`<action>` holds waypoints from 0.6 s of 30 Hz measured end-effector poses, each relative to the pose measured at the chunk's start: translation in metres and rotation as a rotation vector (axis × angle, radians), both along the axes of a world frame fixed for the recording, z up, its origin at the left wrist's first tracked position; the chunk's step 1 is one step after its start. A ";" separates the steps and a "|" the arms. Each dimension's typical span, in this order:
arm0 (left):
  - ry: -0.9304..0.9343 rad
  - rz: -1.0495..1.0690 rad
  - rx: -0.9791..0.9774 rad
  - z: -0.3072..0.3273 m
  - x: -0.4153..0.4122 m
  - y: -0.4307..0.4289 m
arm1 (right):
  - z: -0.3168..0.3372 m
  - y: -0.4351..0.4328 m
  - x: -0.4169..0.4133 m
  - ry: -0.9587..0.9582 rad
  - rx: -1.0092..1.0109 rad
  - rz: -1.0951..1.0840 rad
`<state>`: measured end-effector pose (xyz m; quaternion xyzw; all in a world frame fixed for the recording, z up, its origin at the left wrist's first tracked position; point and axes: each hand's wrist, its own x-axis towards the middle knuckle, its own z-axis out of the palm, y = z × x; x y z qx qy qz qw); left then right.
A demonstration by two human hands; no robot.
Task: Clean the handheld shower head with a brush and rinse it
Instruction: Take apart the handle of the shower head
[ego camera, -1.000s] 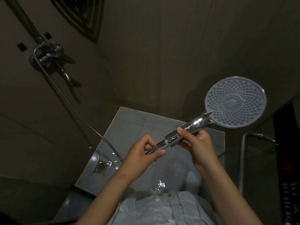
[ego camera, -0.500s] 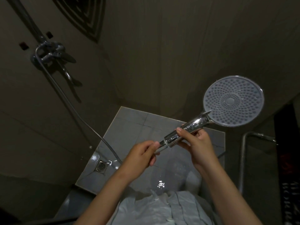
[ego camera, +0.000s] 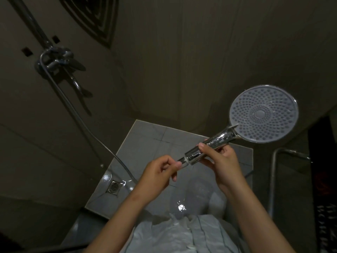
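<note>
A handheld shower head (ego camera: 263,114) with a round grey nozzle face and chrome handle points up to the right, its face turned toward me. My right hand (ego camera: 223,165) grips the chrome handle from below, thumb on top. My left hand (ego camera: 160,172) pinches the hose connector at the handle's lower end. The metal hose (ego camera: 82,123) runs from there down past my left wrist and up to the wall mixer (ego camera: 56,60). No brush is in view.
Dark tiled walls close in on the left and back. A wet grey floor (ego camera: 145,143) lies below with a square drain (ego camera: 114,186) at its left. A chrome rail (ego camera: 273,170) stands at the right. A clear plastic bag (ego camera: 184,203) lies near my body.
My left hand slid up the hose end and now pinches the connector right at the handle. The shower head shifted slightly left and down in view.
</note>
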<state>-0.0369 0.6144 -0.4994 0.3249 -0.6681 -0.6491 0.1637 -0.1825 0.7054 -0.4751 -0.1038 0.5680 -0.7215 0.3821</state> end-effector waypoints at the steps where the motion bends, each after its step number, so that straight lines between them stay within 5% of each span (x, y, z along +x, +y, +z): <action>1: -0.008 -0.009 -0.005 0.000 -0.001 0.000 | 0.000 0.000 0.000 0.000 -0.002 0.000; 18: 0.003 0.005 0.018 0.001 -0.005 -0.001 | 0.002 0.000 -0.003 0.013 -0.014 -0.013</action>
